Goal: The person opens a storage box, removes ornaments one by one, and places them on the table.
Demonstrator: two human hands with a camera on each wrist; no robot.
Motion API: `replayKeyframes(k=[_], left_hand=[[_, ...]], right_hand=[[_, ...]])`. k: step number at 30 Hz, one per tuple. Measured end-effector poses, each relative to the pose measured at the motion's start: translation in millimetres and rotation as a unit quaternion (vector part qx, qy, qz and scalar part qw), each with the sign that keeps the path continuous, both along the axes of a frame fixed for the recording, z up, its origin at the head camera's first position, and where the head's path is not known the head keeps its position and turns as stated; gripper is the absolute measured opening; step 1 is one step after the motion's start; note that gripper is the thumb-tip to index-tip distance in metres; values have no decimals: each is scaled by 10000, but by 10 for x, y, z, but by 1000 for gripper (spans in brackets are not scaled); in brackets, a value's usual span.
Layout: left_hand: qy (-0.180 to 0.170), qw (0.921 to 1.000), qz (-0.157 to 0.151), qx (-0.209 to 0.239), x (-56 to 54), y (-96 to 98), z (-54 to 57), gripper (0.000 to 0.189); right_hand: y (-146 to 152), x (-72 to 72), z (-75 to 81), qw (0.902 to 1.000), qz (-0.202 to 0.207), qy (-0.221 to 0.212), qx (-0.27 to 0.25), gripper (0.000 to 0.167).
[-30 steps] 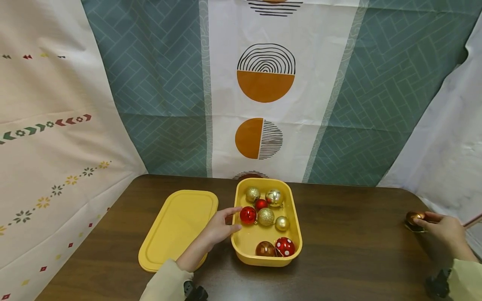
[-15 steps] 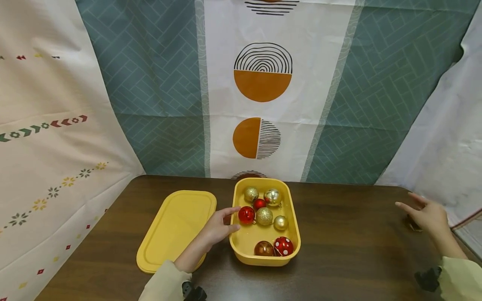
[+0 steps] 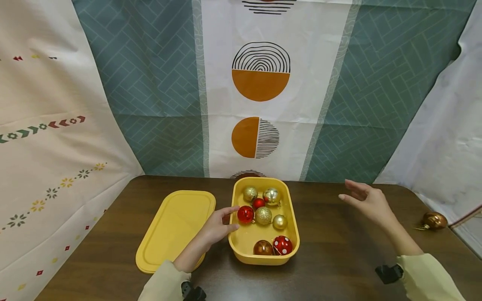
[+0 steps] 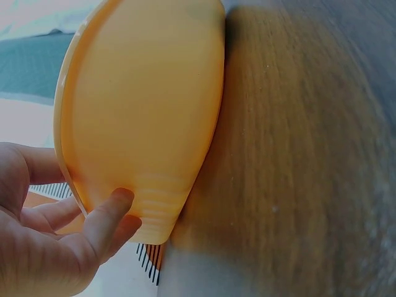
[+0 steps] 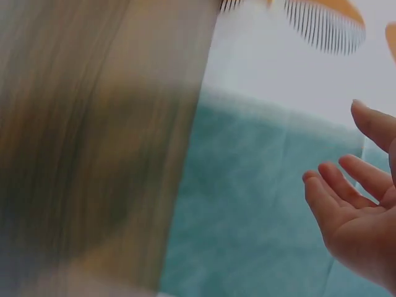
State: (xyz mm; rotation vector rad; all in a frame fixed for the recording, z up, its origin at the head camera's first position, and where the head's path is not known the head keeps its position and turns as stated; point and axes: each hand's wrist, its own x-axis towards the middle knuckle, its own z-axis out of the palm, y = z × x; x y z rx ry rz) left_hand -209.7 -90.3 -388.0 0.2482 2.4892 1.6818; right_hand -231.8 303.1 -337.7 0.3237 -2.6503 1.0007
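My left hand [image 3: 217, 228] is at the left rim of a yellow plastic box [image 3: 263, 260]. In the left wrist view the rim passes between its fingers, with two fingertips [image 4: 124, 197] on the outer wall. Inside the box lie several Christmas baubles, among them a shiny red bauble [image 3: 245, 214], a glittery gold bauble [image 3: 263, 215], a brown bauble [image 3: 262, 247] and a red bauble with white dots [image 3: 282, 245]. My right hand [image 3: 367, 202] hovers over the table, right of the box, fingers spread and holding nothing. A copper-brown bauble [image 3: 434, 220] lies at the table's right edge.
A flat yellow lid [image 3: 177, 228] lies left of the box, partly behind my left forearm. The dark wooden table [image 3: 324, 267] backs onto a patterned curtain [image 3: 169, 138], with pale cloth at both sides.
My right hand has let go of the copper-brown bauble at the far right and moved left, leaving it on the table. My left hand has stayed at the box.
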Motion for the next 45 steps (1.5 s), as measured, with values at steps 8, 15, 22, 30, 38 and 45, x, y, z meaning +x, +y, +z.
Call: replayKeyframes(k=[8, 15, 22, 30, 38, 45], left_hand=[[-29, 10000, 53, -29, 3, 1, 6, 47], [-64, 9999, 89, -83, 12, 11, 18, 47], [-72, 9999, 87, -76, 11, 6, 14, 48], [83, 10000, 0, -2, -1, 4, -8, 47], [41, 10000, 26, 3, -6, -6, -12, 46], [115, 9998, -48, 148, -12, -6, -26, 46]], right_hand=[[-652, 9, -26, 9937, 1005, -106, -485, 51], [-1101, -5, -104, 9850, 1541, -349, -687, 47], [-1431, -36, -159, 9770, 2016, -336, -609, 43], [-1670, -126, -240, 9723, 2317, -284, 123, 43], [-1808, -207, -294, 9717, 2169, -382, 860, 35], [-1856, -230, -334, 9765, 1720, -535, 1183, 38]])
